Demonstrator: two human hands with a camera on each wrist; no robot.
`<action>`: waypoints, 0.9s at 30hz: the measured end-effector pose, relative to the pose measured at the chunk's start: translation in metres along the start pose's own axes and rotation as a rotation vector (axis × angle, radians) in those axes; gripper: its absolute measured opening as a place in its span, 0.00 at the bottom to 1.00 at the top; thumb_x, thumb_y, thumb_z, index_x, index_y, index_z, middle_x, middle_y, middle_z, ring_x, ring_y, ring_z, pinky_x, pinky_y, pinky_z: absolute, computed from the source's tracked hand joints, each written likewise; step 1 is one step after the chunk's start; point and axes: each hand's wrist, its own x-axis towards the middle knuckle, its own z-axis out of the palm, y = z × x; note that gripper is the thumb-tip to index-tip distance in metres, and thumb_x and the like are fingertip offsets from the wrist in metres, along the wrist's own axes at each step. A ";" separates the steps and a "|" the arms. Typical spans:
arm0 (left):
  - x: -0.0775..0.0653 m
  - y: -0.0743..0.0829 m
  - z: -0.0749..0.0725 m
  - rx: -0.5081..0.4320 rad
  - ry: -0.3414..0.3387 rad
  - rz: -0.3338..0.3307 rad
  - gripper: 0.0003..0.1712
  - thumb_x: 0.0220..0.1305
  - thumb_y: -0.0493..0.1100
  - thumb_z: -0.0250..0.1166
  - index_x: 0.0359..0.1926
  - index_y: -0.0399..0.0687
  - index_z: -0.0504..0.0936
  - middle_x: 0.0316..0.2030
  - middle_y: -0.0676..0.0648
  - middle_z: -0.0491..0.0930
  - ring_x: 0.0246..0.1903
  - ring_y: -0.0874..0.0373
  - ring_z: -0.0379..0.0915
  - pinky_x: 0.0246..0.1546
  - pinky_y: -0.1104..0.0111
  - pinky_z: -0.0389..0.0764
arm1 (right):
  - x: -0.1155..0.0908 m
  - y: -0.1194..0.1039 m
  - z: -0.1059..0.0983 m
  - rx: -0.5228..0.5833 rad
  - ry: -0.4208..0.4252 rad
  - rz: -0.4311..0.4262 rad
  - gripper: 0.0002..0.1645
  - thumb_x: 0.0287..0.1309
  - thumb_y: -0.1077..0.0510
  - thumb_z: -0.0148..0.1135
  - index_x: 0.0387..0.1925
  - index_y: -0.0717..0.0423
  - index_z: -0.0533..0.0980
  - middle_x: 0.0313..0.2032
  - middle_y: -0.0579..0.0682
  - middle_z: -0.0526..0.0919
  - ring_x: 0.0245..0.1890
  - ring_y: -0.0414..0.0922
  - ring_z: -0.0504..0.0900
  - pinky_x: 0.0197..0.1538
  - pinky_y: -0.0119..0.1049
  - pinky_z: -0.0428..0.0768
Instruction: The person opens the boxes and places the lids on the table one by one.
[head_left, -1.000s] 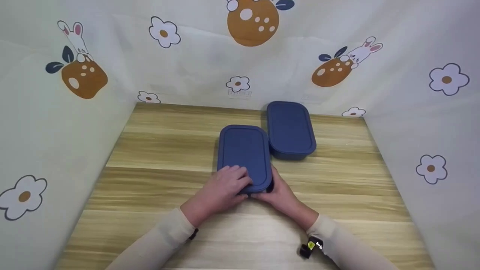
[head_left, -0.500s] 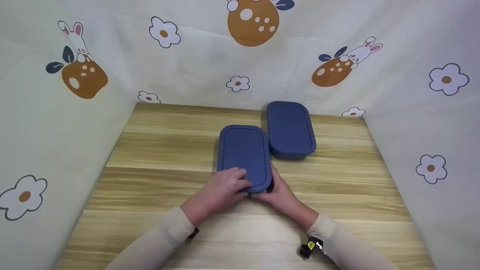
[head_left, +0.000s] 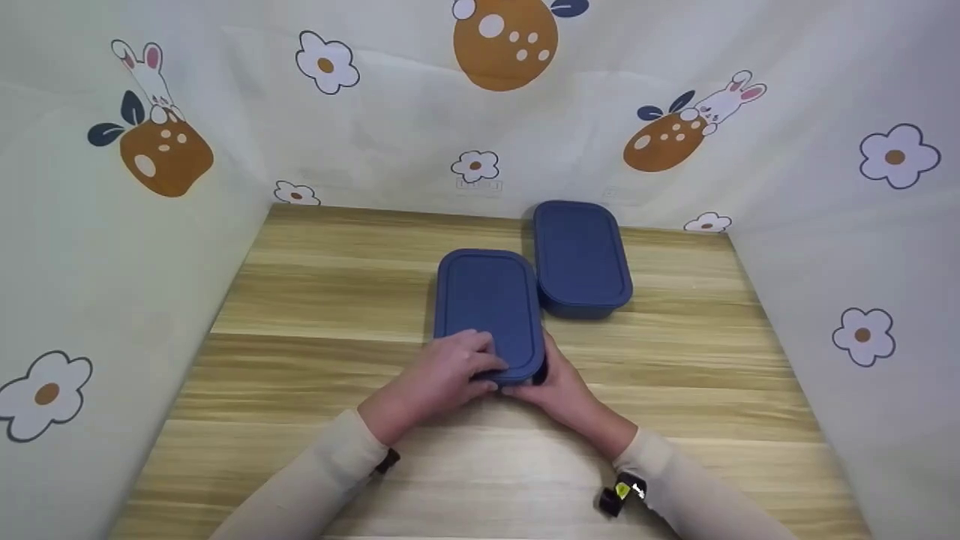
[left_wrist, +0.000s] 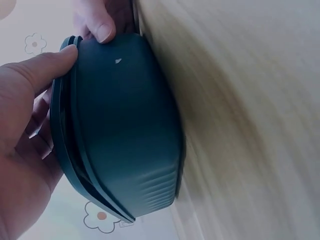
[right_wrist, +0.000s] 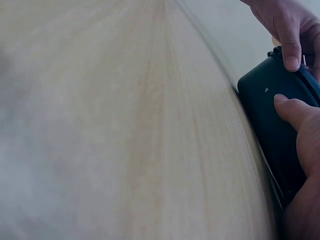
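A dark blue rectangular food container [left_wrist: 130, 115] with rounded corners stands on the table in front of me. Its lid [head_left: 491, 296] lies on top; at the near end, in the left wrist view, a gap shows between lid and rim. My left hand [head_left: 439, 375] pinches the lid's near edge, thumb at the rim and fingers over the top. My right hand [head_left: 562, 390] grips the container's near right corner, its thumb [right_wrist: 290, 110] on the front wall. A small pale mark [left_wrist: 118, 61] is on that wall. The inside of the container is hidden.
A second lidded blue container [head_left: 581, 255] stands behind and to the right, close beside the first. The wood-grain table [head_left: 315, 300] meets printed fabric walls [head_left: 405, 112] at the back and both sides.
My left fingers shift slightly at the lid's near edge. The right hand and both containers stay in place.
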 end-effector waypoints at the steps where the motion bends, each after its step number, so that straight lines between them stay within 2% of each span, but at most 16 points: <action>1: 0.000 0.000 -0.001 0.006 0.001 0.007 0.14 0.70 0.47 0.80 0.54 0.53 0.95 0.42 0.53 0.79 0.42 0.57 0.76 0.44 0.61 0.84 | 0.000 0.000 0.000 0.000 0.001 -0.001 0.70 0.51 0.51 0.91 0.88 0.39 0.57 0.78 0.45 0.74 0.77 0.44 0.71 0.79 0.40 0.65; 6: 0.002 0.001 -0.004 0.090 0.028 0.088 0.13 0.70 0.46 0.79 0.52 0.49 0.93 0.42 0.52 0.79 0.39 0.56 0.76 0.42 0.61 0.85 | 0.000 0.000 0.000 0.026 0.004 -0.003 0.71 0.51 0.53 0.92 0.88 0.40 0.57 0.78 0.45 0.74 0.76 0.44 0.71 0.79 0.36 0.65; 11: 0.004 -0.001 -0.003 0.132 0.099 0.149 0.11 0.66 0.42 0.78 0.49 0.47 0.91 0.42 0.51 0.79 0.39 0.56 0.77 0.41 0.61 0.85 | 0.000 0.002 0.000 0.037 0.009 -0.009 0.71 0.51 0.54 0.91 0.88 0.41 0.57 0.77 0.45 0.75 0.75 0.44 0.72 0.78 0.35 0.65; 22: 0.009 -0.010 0.001 0.021 0.299 0.190 0.10 0.60 0.37 0.74 0.43 0.46 0.89 0.37 0.52 0.76 0.36 0.55 0.73 0.39 0.62 0.82 | 0.000 0.001 0.000 0.005 0.028 0.013 0.60 0.51 0.53 0.92 0.80 0.49 0.67 0.71 0.47 0.81 0.72 0.46 0.75 0.78 0.37 0.66; 27: 0.013 -0.011 0.000 0.004 0.349 0.184 0.08 0.62 0.38 0.73 0.43 0.47 0.88 0.37 0.52 0.76 0.36 0.56 0.73 0.38 0.63 0.82 | -0.001 0.001 0.000 -0.012 0.031 0.014 0.57 0.51 0.53 0.91 0.78 0.52 0.69 0.70 0.48 0.81 0.72 0.46 0.75 0.78 0.37 0.64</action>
